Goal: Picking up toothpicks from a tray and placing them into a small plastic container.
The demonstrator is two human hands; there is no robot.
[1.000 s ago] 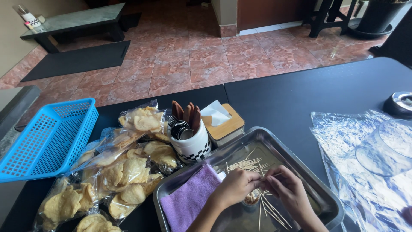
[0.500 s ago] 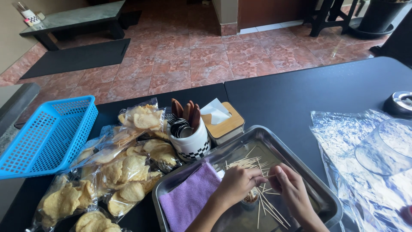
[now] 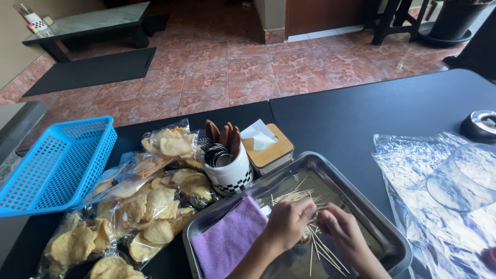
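Note:
Both my hands are over a metal tray [image 3: 330,175] strewn with thin wooden toothpicks [image 3: 289,197]. My left hand [image 3: 287,223] is curled, its fingertips pinching toothpicks near the tray's middle. My right hand [image 3: 341,231] sits just beside it, fingers bent and touching the same sticks. More toothpicks [image 3: 324,253] lie loose below the hands. A folded purple cloth [image 3: 227,240] lies in the tray's left part, by my left wrist. A small round thing shows under my left hand, mostly hidden.
A white checkered cup of utensils [image 3: 227,168] and a wooden tissue box [image 3: 266,147] stand behind the tray. Bags of crackers [image 3: 150,201] and a blue basket [image 3: 54,165] lie left. Clear plastic sheet [image 3: 423,196], a clear container [image 3: 462,178] and a round ashtray [image 3: 480,124] are right.
My hands have shifted slightly up the tray and drawn closer together over the toothpicks. The view has tilted a little; nothing else has moved.

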